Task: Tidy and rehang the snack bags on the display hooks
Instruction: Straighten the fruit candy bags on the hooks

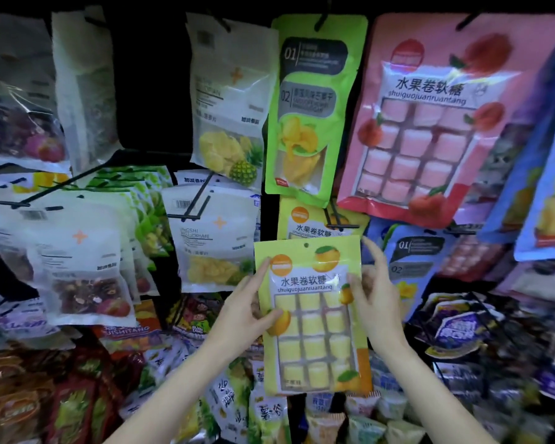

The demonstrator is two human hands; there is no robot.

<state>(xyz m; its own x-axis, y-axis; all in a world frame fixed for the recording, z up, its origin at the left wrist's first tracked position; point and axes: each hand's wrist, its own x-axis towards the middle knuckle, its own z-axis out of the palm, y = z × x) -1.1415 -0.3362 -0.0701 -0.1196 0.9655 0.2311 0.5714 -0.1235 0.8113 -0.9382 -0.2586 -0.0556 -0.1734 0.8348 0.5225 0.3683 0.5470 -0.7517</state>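
Yellow candy bag [314, 315] pinched at both edges by left hand [247, 312] and right hand [377, 302]. Small hang hole [306, 245] easily missed by hook [342, 225]; drop risked.

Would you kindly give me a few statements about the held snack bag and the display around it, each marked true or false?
1. Both hands hold the yellow candy bag. True: the left hand grips its left edge, the right hand its right.
2. The held bag already hangs on a hook. False: its punch hole is free, below the hook.
3. A matching yellow bag hangs behind the held one. True.
4. The large pink candy bag hangs at upper left. False: it hangs at upper right.
5. The green mango bag lies in the bottom bin. False: it hangs on a top hook.
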